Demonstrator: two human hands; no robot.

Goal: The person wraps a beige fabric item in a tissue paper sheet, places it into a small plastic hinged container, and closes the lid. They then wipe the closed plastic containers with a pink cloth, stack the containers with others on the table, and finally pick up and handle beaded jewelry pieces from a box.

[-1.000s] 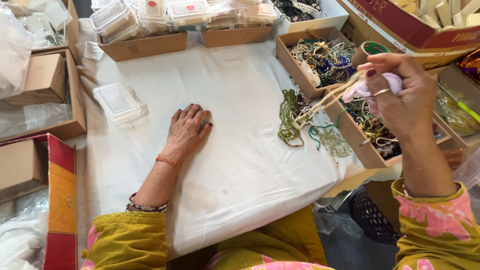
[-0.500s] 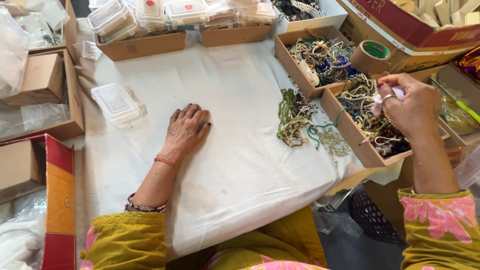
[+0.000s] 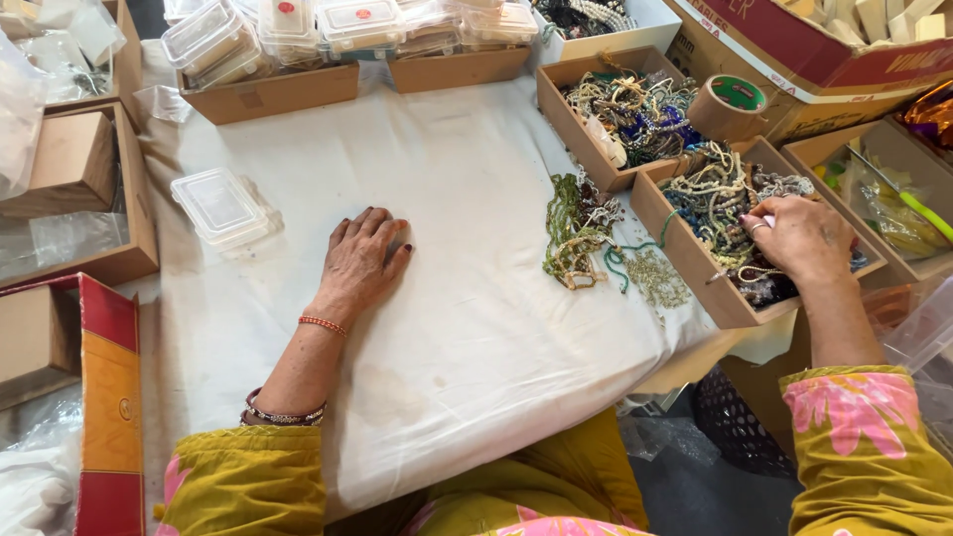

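Note:
My left hand (image 3: 362, 260) lies flat and open on the white cloth (image 3: 447, 328), palm down, holding nothing. My right hand (image 3: 799, 238) is down inside a shallow cardboard box (image 3: 685, 260) full of tangled bead strands (image 3: 715, 194). Its fingers are curled shut around a small pale pink piece (image 3: 768, 220) and rest on the strands. A loose heap of green and gold bead strands (image 3: 578, 233) lies on the cloth between my two hands, just left of that box.
A second box of beads (image 3: 635, 114) and a tape roll (image 3: 730, 104) sit behind the right hand. A clear lidded plastic container (image 3: 218, 206) lies left of my left hand. Trays of similar containers (image 3: 278, 91) line the far edge. Cardboard boxes (image 3: 69, 164) crowd the left.
My right hand, which held strands and the pink piece up in the air, has come down into the bead box. My left hand has stayed flat on the cloth.

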